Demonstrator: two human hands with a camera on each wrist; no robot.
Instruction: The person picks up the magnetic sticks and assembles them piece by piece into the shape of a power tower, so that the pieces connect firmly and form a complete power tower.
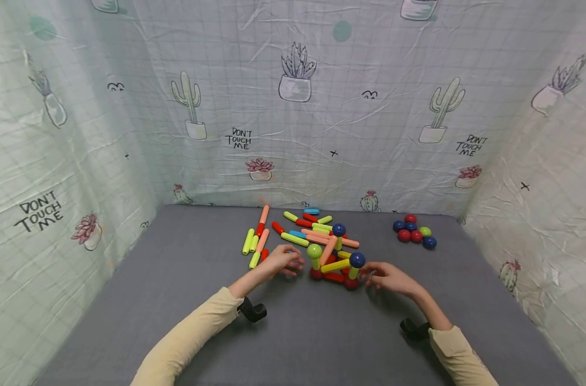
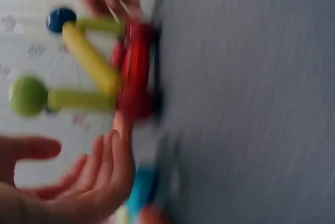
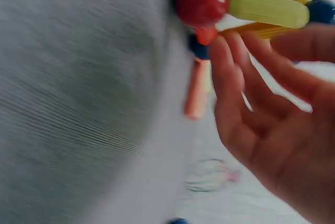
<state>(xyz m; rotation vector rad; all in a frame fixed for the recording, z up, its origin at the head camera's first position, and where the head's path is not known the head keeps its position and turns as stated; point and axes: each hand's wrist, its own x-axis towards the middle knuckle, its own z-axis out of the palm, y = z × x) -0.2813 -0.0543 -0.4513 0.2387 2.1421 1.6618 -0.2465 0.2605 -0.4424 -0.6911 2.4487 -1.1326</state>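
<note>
I see a small frame of magnetic sticks and balls (image 1: 335, 262) standing mid-bench, between my hands. My left hand (image 1: 283, 262) hovers just left of it, fingers relaxed and holding nothing; my right hand (image 1: 386, 277) sits just right, fingers loose, ready to steady it. Spare sticks (image 1: 273, 230) lie beyond it; spare balls (image 1: 414, 232) far right.

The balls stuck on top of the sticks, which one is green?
The green ball is the one on the upright stick nearest the left hand. The other two raised balls, one behind and one near the right hand, are dark blue.
</note>
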